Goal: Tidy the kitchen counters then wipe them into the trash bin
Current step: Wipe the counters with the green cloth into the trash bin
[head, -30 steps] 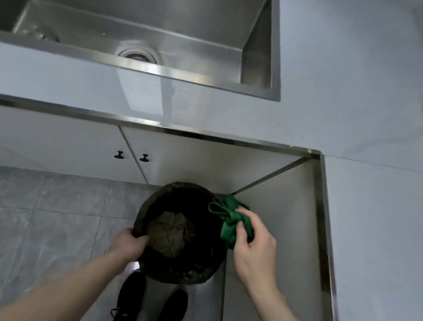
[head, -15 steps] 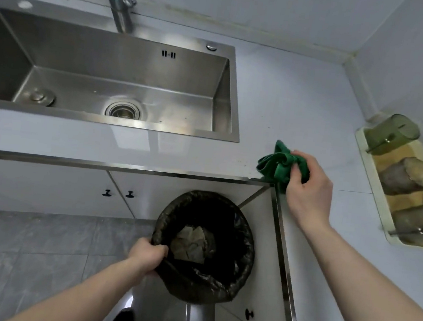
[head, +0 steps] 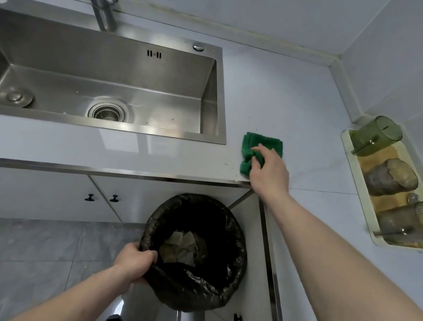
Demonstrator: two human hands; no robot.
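A green cloth (head: pixel 258 144) lies on the pale counter (head: pixel 302 118) just right of the sink, near the inner corner of the counter edge. My right hand (head: pixel 270 169) pinches the cloth's bunched near part. Small crumbs dot the counter left of the cloth, by the metal edge. Below that corner hangs a trash bin lined with a black bag (head: pixel 194 253), crumpled paper inside. My left hand (head: pixel 135 262) grips the bin's left rim and holds it up off the floor.
A steel sink (head: pixel 103 79) with a faucet (head: pixel 103 2) fills the left. A cream tray (head: pixel 360 188) with green and clear glass jugs lying in it sits against the right wall. White cabinet doors with black knobs (head: pixel 102 198) and a grey tiled floor lie below.
My right hand lifted the cloth from beside the bin up onto the counter, where it now lies partly spread. My left hand stayed on the bin rim and raised it. The view tilted up.
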